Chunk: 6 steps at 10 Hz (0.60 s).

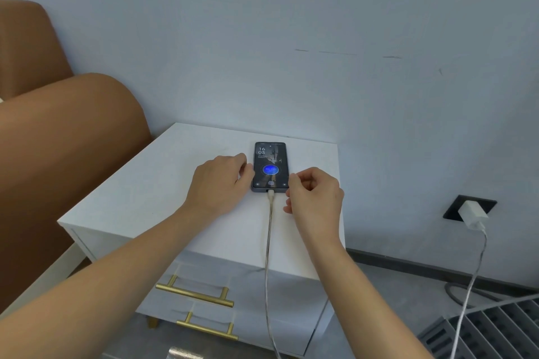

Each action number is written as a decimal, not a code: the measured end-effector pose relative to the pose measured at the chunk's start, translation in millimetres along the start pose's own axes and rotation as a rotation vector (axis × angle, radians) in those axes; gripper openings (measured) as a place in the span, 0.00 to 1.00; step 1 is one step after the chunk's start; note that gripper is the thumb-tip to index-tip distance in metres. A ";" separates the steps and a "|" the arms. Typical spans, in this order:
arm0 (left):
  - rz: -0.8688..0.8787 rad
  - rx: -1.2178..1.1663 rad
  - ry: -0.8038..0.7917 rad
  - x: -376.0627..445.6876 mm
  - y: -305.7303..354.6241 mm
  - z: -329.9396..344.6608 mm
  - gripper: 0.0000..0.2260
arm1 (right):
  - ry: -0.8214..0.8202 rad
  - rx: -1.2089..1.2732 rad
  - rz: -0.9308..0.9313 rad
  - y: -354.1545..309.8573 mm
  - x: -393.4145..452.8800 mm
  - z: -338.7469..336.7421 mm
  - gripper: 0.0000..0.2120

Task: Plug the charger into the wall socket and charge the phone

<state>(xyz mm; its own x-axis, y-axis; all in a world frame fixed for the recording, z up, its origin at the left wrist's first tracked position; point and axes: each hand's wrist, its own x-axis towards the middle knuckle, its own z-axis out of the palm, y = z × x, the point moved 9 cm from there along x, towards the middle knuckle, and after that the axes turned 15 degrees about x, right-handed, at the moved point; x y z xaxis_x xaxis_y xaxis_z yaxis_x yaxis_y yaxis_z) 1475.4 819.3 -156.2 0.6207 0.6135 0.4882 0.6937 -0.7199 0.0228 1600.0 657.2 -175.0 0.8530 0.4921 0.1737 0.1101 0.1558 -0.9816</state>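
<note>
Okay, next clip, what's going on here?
A person is charging a phone on a white nightstand. The charger sits in the wall socket, and its cable is plugged into the phone's near end. The screen is lit with a blue circle. The left hand touches the phone's left edge; the right hand rests by its near right corner, holding nothing.

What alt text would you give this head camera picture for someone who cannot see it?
A phone lies face up on a white nightstand, screen lit, with a cable plugged into its near end. A left hand and right hand rest at its sides. On the right, a white charger sits in a black wall socket.
</note>
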 end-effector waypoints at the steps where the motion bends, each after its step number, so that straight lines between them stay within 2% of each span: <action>1: 0.001 0.001 0.002 -0.2 -0.8 0.2 0.14 | 0.001 0.006 -0.002 0.2 0.3 -0.4 0.09; 4: -0.010 0.001 -0.001 0.1 -0.2 -1.0 0.15 | 0.003 0.044 -0.005 -1.5 -0.1 -2.1 0.06; 6: -0.043 -0.016 -0.008 -0.1 -4.0 2.9 0.15 | -0.164 0.099 0.045 -4.7 0.7 -1.1 0.03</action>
